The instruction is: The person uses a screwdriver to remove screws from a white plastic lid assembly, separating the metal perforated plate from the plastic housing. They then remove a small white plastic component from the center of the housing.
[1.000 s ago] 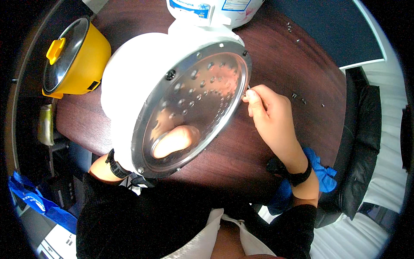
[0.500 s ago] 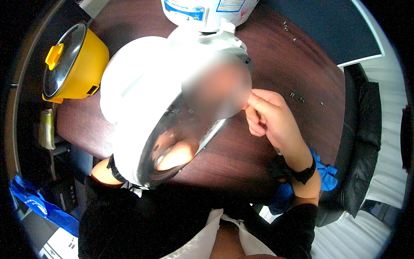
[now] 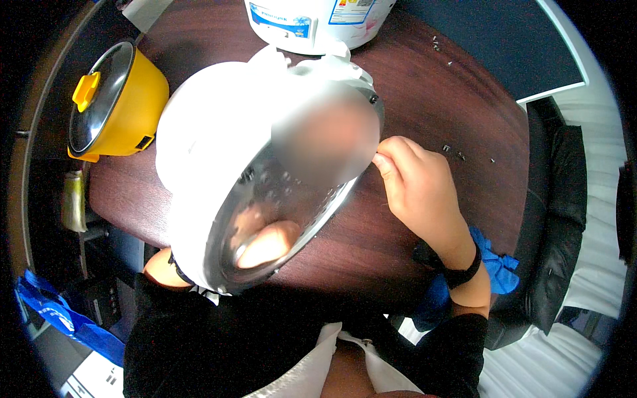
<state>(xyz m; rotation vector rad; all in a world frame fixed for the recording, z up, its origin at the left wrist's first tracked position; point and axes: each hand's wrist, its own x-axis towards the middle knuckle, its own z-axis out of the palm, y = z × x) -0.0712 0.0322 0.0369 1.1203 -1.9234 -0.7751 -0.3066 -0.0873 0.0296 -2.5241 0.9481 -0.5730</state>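
Observation:
A white rounded appliance part point(image 3: 199, 132), which looks like a rice cooker lid, stands tilted in front of me. Its shiny metal inner face point(image 3: 292, 199) is turned to the right and carries blurred reflections. My left forearm passes behind its lower left side, so my left hand is hidden. At its right rim, my right hand point(image 3: 421, 182) has thumb and index finger pinched together, close to or touching the edge. Whatever they hold is too small to make out. Several small metal screws point(image 3: 458, 154) lie on the table to the right of this hand.
A yellow pot with a glass lid point(image 3: 136, 99) stands at the left of the dark brown table point(image 3: 451, 99). At the far side is a white cooker body point(image 3: 318, 26). More small screws point(image 3: 436, 45) lie at the far right. A blue cloth point(image 3: 494, 259) hangs by my right forearm.
My right hand has turned so its back faces up, and its pinch stays by the rim. The white part has tilted slightly and sits a little lower in view.

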